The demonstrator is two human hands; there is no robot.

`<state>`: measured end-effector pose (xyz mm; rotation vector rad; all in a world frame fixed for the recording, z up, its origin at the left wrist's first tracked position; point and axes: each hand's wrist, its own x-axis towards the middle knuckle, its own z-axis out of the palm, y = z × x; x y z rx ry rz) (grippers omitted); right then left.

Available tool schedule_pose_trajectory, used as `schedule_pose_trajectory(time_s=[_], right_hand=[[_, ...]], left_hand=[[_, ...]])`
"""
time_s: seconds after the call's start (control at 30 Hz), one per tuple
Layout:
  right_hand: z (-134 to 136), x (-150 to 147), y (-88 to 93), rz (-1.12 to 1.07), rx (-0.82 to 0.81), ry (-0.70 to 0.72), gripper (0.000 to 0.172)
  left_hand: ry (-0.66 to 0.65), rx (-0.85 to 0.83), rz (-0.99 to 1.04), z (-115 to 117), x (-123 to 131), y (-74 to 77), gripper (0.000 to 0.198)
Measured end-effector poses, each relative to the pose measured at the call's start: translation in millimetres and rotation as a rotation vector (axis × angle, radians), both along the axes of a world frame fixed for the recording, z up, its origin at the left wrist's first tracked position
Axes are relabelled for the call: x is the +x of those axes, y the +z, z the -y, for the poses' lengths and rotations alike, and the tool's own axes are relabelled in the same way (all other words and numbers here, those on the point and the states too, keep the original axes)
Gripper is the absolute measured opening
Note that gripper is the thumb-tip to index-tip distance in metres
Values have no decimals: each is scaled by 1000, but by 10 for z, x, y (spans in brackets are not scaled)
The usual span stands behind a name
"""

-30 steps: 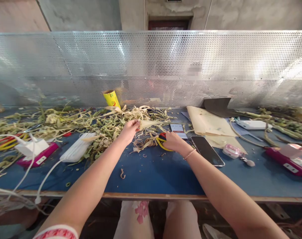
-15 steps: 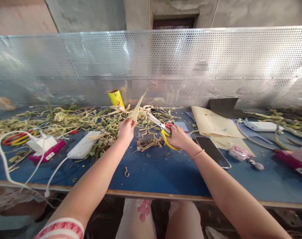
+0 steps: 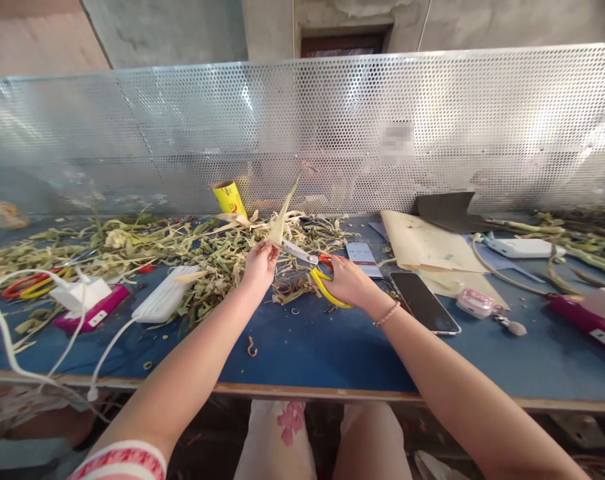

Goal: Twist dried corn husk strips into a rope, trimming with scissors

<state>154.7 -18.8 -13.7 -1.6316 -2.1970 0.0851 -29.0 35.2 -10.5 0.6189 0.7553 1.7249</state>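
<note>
My left hand (image 3: 259, 263) pinches the base of a pale yellow-green leaf strip (image 3: 281, 219) and holds it upright above the blue table (image 3: 302, 347). My right hand (image 3: 348, 280) grips yellow-and-red scissors (image 3: 316, 265). Their metal blades point left and meet the strip just above my left fingers. Both hands hover over a heap of leaf trimmings (image 3: 217, 250) at the middle of the table.
A yellow roll (image 3: 227, 198) stands by the perforated metal screen (image 3: 302, 133). A white power bank (image 3: 162, 303), a charger on a pink device (image 3: 85, 300) and cables lie left. A phone (image 3: 422, 301), brown paper (image 3: 427, 250) and a card (image 3: 362, 257) lie right.
My left hand lifted the leaf strip from lying flat to standing upright. My right hand picked the scissors off the table and brought the blades against the strip.
</note>
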Motion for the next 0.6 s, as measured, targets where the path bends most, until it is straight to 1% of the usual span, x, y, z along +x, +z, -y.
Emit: schedule_pose_trajectory(time_s=[0.17,0.37,0.6], right_hand=[[43,-35,32,14,-5,-6,47],[68,-40,67,-14,-32,11,50],[78,-34,73,-30,-39,32,48]], left_hand=[[-16,21,40,38,69,-15,17],[-33,48,21,79,132,-18,16],[-48,97,-12,70,124,-45,14]])
